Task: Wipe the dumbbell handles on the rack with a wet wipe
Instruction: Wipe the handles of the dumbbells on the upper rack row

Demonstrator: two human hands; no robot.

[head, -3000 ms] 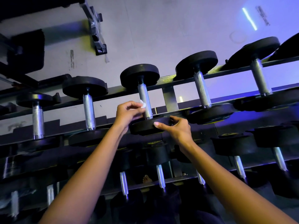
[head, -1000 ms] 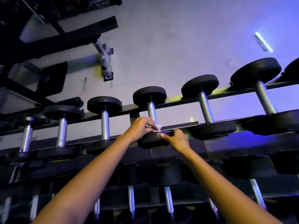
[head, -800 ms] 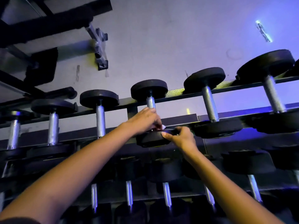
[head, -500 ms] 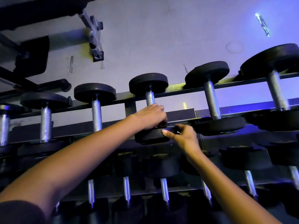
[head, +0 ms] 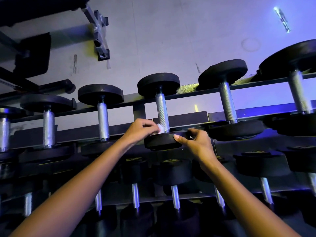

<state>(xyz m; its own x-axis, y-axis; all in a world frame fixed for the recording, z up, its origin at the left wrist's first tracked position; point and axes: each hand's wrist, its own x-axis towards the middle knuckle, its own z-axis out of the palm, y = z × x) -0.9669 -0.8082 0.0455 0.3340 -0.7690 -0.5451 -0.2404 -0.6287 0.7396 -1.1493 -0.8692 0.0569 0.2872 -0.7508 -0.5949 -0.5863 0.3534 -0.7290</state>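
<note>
A dumbbell with a knurled steel handle (head: 162,110) and black round heads lies across the top tier of the rack (head: 196,93), at the middle of the view. My left hand (head: 139,130) pinches a small white wet wipe (head: 161,128) against the low end of that handle, just above the near head (head: 162,140). My right hand (head: 195,140) grips the right rim of that near head, thumb along its edge. Most of the wipe is hidden under my fingers.
More dumbbells flank it on the top tier: one to the left (head: 102,120) and one to the right (head: 228,103). A lower tier holds several dumbbells (head: 175,197). Beyond the rack lies grey floor with a bench frame (head: 100,33).
My left hand has slid off the handle to its left side, uncovering the handle's lower part and showing the wipe. My right hand keeps its grip on the near head.
</note>
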